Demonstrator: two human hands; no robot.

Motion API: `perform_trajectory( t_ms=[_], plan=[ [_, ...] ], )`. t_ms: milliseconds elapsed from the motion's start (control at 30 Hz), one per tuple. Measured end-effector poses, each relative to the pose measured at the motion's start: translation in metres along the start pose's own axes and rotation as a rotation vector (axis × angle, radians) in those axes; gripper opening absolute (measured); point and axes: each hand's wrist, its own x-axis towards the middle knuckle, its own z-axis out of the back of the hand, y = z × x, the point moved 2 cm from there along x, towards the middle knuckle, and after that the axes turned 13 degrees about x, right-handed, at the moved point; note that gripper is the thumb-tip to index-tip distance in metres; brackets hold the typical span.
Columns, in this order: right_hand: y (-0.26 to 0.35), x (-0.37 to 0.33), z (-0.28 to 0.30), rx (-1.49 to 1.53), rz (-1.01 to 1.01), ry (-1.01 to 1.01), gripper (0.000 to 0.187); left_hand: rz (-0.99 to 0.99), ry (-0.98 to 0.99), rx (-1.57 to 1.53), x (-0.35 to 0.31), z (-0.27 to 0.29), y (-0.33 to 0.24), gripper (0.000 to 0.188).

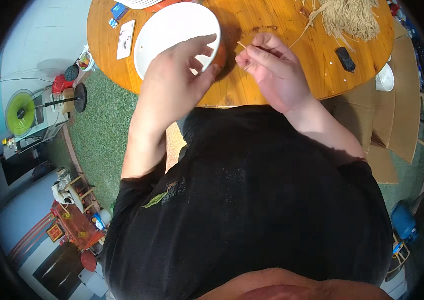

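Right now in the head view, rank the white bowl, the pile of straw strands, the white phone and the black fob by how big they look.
1. White bowl
2. Straw pile, partly cut off by the frame
3. White phone
4. Black fob
All lie on the table at similar distance, so the order seems fair.

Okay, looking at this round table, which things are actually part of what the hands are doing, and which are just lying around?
In use:
left hand on the white bowl
right hand pinching a thin pale strand
bundle of pale strands, likely the supply

Lying about:
white phone
small blue packet
small black device
cardboard boxes beside the table
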Motion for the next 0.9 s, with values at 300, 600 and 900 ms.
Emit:
perform_trajectory(
  t_ms=[300, 600, 900],
  plan=[
    [-0.005, 0.005, -0.016, -0.270, -0.033, 0.034, 0.012, 0.027, 0.048, -0.107, 0.001, 0.005, 0.006, 0.044],
    [-0.014, 0.003, -0.023, -0.146, -0.006, 0.042, 0.008, -0.007, 0.053, -0.146, -0.002, 0.003, 0.006, 0.043],
    [-0.018, 0.006, -0.015, -0.126, 0.009, 0.013, 0.010, -0.008, 0.060, -0.178, -0.002, 0.000, 0.006, 0.046]
  ],
)
